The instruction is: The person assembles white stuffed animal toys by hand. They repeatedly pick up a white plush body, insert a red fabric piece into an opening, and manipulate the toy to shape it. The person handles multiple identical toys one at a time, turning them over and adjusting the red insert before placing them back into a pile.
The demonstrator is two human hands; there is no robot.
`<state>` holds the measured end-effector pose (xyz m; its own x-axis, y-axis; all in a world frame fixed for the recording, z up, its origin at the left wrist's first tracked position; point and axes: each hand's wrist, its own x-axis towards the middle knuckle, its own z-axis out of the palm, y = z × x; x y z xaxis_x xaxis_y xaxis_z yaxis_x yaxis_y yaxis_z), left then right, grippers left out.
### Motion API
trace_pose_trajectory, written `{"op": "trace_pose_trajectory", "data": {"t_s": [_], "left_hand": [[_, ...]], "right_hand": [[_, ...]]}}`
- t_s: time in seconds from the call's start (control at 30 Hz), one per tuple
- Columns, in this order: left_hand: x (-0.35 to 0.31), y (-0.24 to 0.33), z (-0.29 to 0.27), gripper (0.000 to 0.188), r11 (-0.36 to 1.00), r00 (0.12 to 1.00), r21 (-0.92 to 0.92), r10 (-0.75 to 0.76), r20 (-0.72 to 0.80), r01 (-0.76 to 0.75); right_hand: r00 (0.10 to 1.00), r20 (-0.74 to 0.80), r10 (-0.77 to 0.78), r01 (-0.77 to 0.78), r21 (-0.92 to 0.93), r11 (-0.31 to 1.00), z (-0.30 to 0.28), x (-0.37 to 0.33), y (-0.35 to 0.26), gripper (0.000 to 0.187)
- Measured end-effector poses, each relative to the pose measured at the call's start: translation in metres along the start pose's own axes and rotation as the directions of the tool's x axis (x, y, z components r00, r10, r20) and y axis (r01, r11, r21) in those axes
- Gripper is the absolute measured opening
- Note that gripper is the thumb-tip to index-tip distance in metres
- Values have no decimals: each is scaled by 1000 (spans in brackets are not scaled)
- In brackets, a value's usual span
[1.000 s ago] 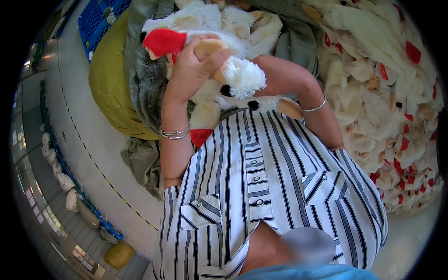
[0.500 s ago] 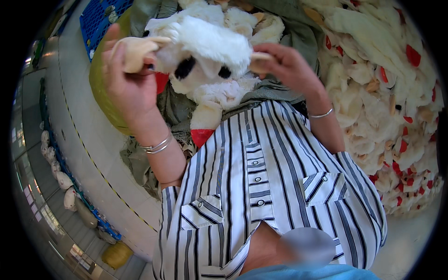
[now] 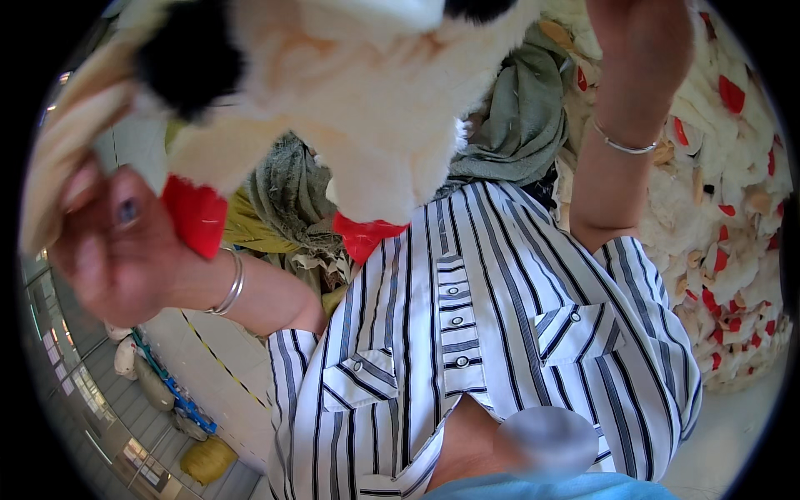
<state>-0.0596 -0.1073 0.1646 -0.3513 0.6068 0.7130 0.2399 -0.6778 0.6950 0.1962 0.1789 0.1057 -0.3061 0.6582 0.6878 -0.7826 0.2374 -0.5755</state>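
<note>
Raised close to the camera is a limp, unstuffed plush animal skin (image 3: 358,117), cream and white. It has black fur patches, beige ears and red foot tips (image 3: 196,215). My left hand (image 3: 125,250) is closed around a long beige ear (image 3: 62,167) at the far left, the fingers pinching the fabric. My right hand (image 3: 642,42) is up at the top right edge beside the plush. Its fingers lie beyond the picture, so their grip is hidden. The top of the plush is also cut off.
Grey-green cloth (image 3: 521,117) lies bunched behind the plush. A large heap of cream plush skins with red pieces (image 3: 700,242) fills the right side. At left, a yellow-black line (image 3: 218,354) runs along the floor, and an olive sack (image 3: 208,460) sits lower down.
The plush has come up much closer to the camera, covering the upper view. My left hand has moved left and toward me, still on the ear; my right hand has gone up and right.
</note>
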Motion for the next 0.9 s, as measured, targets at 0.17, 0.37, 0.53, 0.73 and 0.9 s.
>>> {"op": "trace_pose_trajectory", "data": {"t_s": [0.17, 0.37, 0.53, 0.73, 0.9], "left_hand": [[-46, -39, -15, 34, 943, 938, 73, -331, 101, 325], [-75, -83, -4, 18, 806, 956, 527, -291, -44, 269], [-100, -87, -32, 21, 800, 875, 357, -413, -254, 482], [-108, -89, -61, 16, 895, 872, 124, -374, -316, 429], [-135, -98, -59, 12, 717, 800, 360, -491, -345, 596]], "right_hand": [[954, -87, 286, -291, -62, 955, -15, -39, 24, 17], [738, -41, 673, -667, -196, 719, -11, -78, 30, 16], [825, -308, 474, -510, -45, 859, -2, -79, 43, 17], [866, -204, 456, -489, -156, 858, -26, -101, 71, 15], [870, -200, 451, -474, -81, 877, -18, -99, 59, 16]]}}
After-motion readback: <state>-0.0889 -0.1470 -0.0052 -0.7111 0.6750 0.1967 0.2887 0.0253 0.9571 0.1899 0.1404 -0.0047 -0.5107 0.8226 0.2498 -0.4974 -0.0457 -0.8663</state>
